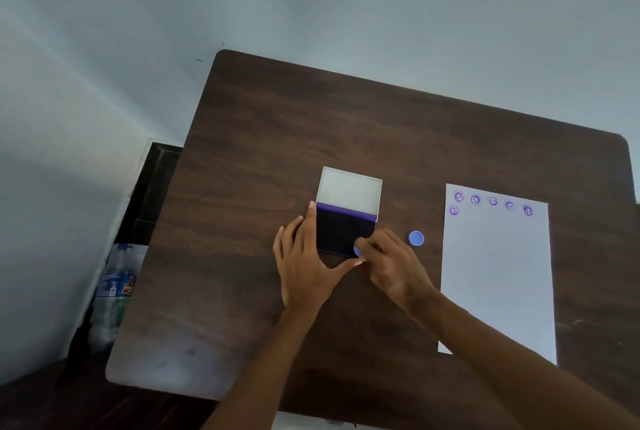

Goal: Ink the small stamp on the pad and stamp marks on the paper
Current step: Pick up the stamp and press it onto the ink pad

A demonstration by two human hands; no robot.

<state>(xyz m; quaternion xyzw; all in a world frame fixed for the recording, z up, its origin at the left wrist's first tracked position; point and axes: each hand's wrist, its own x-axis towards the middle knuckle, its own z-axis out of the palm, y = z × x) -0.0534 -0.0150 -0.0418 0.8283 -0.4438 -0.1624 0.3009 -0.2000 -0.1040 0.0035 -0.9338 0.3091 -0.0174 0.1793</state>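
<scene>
An open ink pad (341,230) lies in the middle of the dark wooden table (277,138), its white lid (349,189) folded back. My left hand (304,267) rests flat against the pad's left side and near corner, steadying it. My right hand (391,263) pinches the small blue stamp (356,250) and presses it on the pad's near right corner. A white sheet of paper (498,277) lies to the right, with several purple smiley marks (492,201) along its top edge. A blue round cap (416,238) sits between pad and paper.
A clear plastic bottle (114,291) stands on the floor left of the table, next to a pale wall (69,118). The table's near left corner (166,367) catches a bright glare.
</scene>
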